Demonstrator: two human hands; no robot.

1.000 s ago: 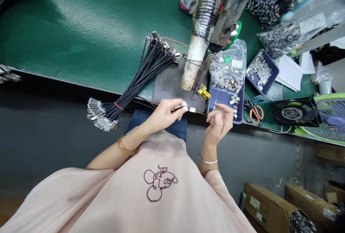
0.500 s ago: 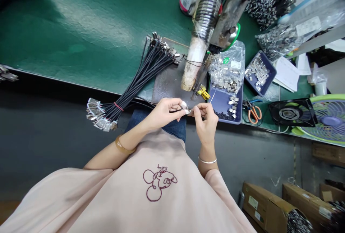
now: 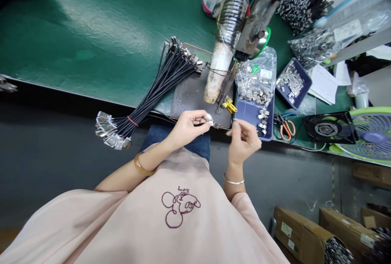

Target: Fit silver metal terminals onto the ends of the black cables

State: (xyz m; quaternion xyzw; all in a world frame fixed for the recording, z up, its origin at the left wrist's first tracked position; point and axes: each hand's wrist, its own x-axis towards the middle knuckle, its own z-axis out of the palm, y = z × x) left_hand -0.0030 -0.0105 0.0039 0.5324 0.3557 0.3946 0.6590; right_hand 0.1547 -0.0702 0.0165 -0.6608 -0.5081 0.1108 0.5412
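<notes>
My left hand is closed on a thin black cable whose metal connector end sticks out past my fingertips, over the front edge of a dark work plate. My right hand sits just to the right of that connector, fingers curled and pinched together; I cannot make out anything in them. Right behind it is a blue tray holding small metal shells. A bundle of black cables with metal connectors at both ends lies across the green table edge to my left.
A ribbed hose and taped tool hang over the plate. Around it are a plastic bag of metal parts, a second blue tray, orange-handled scissors, a black fan, a green fan, and cardboard boxes on the floor.
My right hand came from the blue tray to the connector at my left fingertips, then drew back a little to the right. My left hand kept hold of the cable.
</notes>
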